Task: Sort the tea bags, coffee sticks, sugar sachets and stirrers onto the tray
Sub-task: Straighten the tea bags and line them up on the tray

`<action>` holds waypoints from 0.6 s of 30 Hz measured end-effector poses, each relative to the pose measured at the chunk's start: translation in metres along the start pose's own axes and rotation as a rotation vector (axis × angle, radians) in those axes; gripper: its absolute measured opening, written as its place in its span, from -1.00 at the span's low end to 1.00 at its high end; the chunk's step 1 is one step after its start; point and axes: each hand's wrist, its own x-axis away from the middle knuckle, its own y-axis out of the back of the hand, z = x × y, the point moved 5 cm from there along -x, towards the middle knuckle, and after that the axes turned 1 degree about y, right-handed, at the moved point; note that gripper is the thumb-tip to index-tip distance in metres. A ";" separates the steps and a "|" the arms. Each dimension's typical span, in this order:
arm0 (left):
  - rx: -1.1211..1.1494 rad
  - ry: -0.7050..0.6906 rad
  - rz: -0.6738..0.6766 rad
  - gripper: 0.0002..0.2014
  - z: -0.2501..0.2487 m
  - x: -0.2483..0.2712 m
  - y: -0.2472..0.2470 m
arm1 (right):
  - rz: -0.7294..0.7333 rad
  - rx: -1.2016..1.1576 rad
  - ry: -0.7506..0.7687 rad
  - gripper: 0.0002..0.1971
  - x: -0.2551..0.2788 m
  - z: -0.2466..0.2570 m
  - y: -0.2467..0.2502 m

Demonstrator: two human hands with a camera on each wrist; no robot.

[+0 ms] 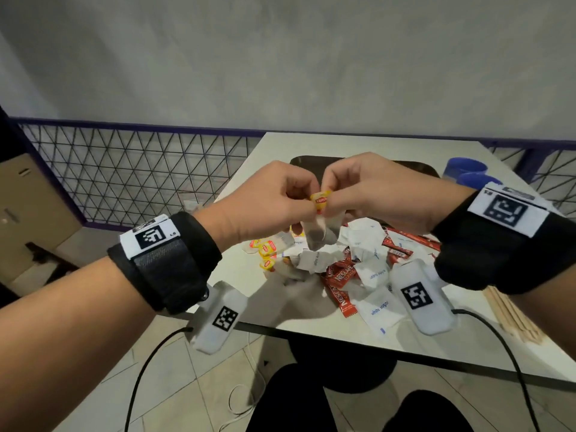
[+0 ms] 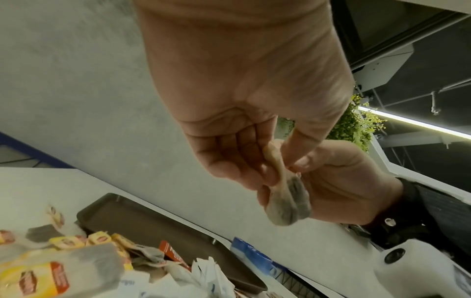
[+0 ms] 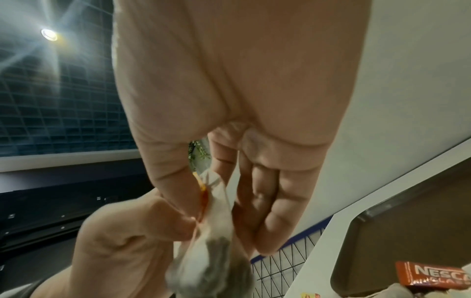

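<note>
We list: yellow-and-red tea-bag tag (image 1: 321, 199); red coffee sticks (image 1: 343, 280); white sugar sachets (image 1: 378, 310); brown tray (image 2: 142, 219); white desk (image 1: 367, 145).

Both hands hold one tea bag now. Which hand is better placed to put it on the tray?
Probably the right hand. It pinches the tea bag by its yellow tag, and the tray lies just beyond it. The left hand also pinches the bag, so either could serve.
</note>
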 end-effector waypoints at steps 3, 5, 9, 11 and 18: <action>0.024 -0.041 -0.119 -0.72 0.008 0.004 -0.004 | -0.042 0.028 0.006 -0.83 0.002 -0.003 0.003; 0.059 -0.043 -0.205 -0.53 0.015 0.008 -0.006 | -0.054 0.045 0.011 -0.80 0.004 -0.006 0.006; 0.198 0.055 -0.217 -0.47 0.026 0.016 -0.012 | -0.120 -0.037 0.029 -0.78 0.007 -0.012 0.007; 0.279 0.132 -0.144 -0.62 0.031 0.019 -0.018 | -0.136 -0.085 0.014 -0.81 0.007 -0.016 0.007; 0.356 0.171 -0.086 -0.80 0.033 0.026 -0.035 | -0.102 -0.012 -0.016 -0.80 0.011 -0.023 0.005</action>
